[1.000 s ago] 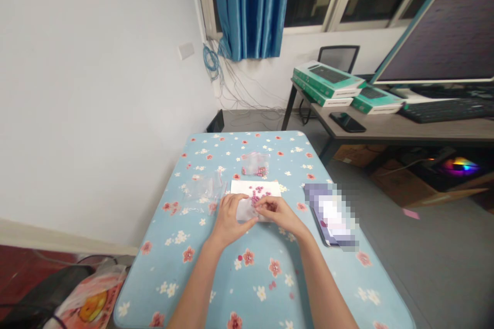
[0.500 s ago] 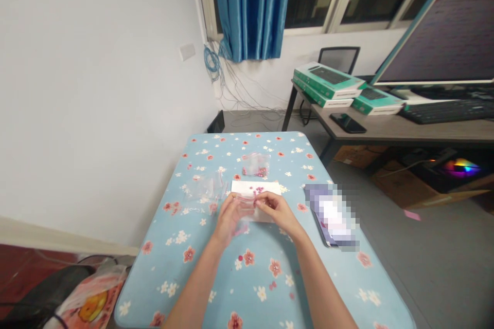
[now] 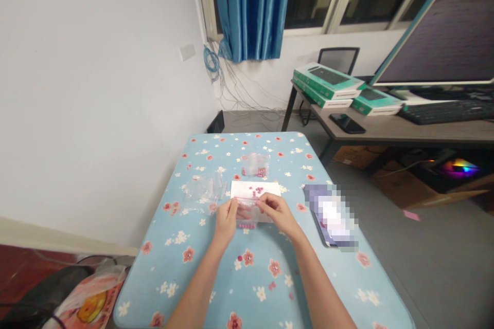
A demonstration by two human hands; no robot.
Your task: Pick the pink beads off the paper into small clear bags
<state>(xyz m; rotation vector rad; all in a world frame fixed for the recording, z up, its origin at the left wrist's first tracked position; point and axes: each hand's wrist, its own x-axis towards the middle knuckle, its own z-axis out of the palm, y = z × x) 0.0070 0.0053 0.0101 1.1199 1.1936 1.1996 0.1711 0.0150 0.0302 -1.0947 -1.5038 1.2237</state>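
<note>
1. My left hand [image 3: 227,218] and right hand [image 3: 278,212] are together over the middle of the desk [image 3: 247,288]. The fingers of each are pinched shut on the top edge of a small clear bag [image 3: 247,212], one hand at each end of its mouth.
2. The bag hangs between my hands just above the cloth, with a little row of pink beads [image 3: 247,225] lying along its bottom.
3. As I judge it, the work is partly done. This bag has its beads in it, and a filled bag [image 3: 255,165] lies farther away from me on the desk.
4. I cannot tell whether the mouth of the bag in my fingers is pressed closed yet.
5. What seems left: a few loose beads [image 3: 255,189] lie on the white paper [image 3: 270,186] just beyond my hands, and several empty bags [image 3: 204,190] lie to the left of it.
6. The desk wears a pale blue cloth printed with small flowers. A blurred flat object [image 3: 332,216] lies near its right edge.
7. The room has a plain white wall on the left and a blue curtain [image 3: 250,5] at the window.
8. A second desk [image 3: 405,128] on the right carries a monitor [image 3: 443,36], a keyboard [image 3: 443,110], a phone [image 3: 347,122] and green boxes [image 3: 328,82].
</note>
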